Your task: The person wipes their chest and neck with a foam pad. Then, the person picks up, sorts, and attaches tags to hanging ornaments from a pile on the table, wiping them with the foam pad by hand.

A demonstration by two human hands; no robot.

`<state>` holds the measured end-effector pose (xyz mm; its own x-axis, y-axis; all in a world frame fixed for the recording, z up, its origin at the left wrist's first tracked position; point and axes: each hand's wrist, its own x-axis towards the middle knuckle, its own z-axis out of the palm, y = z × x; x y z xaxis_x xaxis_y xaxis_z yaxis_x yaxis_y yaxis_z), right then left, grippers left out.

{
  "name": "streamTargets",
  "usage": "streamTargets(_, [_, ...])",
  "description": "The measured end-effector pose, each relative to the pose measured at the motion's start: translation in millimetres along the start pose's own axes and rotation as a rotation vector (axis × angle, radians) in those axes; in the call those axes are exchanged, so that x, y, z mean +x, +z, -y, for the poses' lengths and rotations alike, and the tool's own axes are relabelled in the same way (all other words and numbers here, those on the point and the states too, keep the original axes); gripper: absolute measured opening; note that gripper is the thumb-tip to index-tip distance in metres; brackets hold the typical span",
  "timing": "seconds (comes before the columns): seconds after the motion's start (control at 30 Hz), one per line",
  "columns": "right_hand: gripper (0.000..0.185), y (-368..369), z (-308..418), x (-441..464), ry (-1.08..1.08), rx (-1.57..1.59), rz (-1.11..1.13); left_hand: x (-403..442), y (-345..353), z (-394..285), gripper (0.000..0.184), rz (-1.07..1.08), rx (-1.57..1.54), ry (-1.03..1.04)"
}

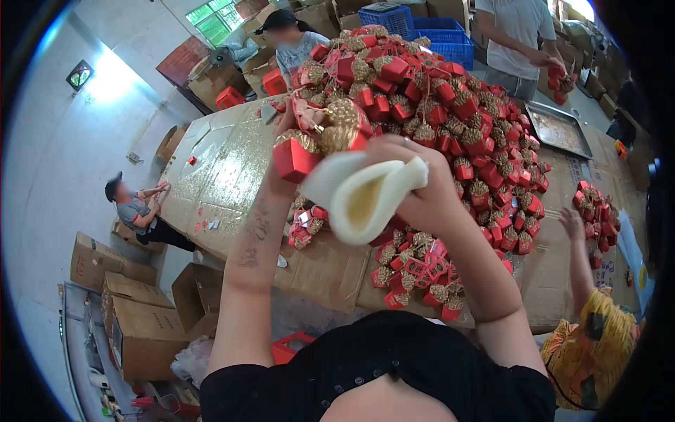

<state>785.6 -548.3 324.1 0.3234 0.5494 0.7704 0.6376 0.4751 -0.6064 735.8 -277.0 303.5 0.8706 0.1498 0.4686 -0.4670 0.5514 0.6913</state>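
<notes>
Raised in front of me, my left hand point(287, 126) is wrapped round a bunch of red-and-gold ornaments point(297, 155), its fingers partly hidden behind them. My right hand point(415, 176) grips a roll of whitish tape point(376, 200), blurred by motion, close to the right side of the bunch. Behind both hands rises a large pile of similar ornaments point(478, 119) with red boxes and gold tops. A smaller bunch point(422, 271) lies on the cardboard-covered table nearer my body.
A metal tray point(559, 130) lies at the table's right. Several people stand around the table point(211, 162); one person's bare arm point(580, 260) reaches in at the right beside more ornaments. Blue crates point(450, 42) stand behind the pile, and cardboard boxes point(144, 330) at lower left.
</notes>
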Motion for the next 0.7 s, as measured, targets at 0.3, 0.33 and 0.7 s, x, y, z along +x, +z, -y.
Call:
streamTargets(0.3, [0.036,-8.0,-35.6,-51.9,0.407,-0.565,0.692,-20.7,15.7,-10.1,0.040,-0.236,-0.037,-0.006])
streamTargets(0.33, [0.038,-30.1,-23.6,-41.2,0.370,-0.401,0.569,-20.8,5.0,-12.0,0.040,-0.165,-0.048,0.023])
streamTargets(0.7, [0.036,-4.3,-128.3,-55.9,0.219,-0.771,0.395,-51.5,-3.8,-34.5,0.032,0.062,-0.193,-0.012])
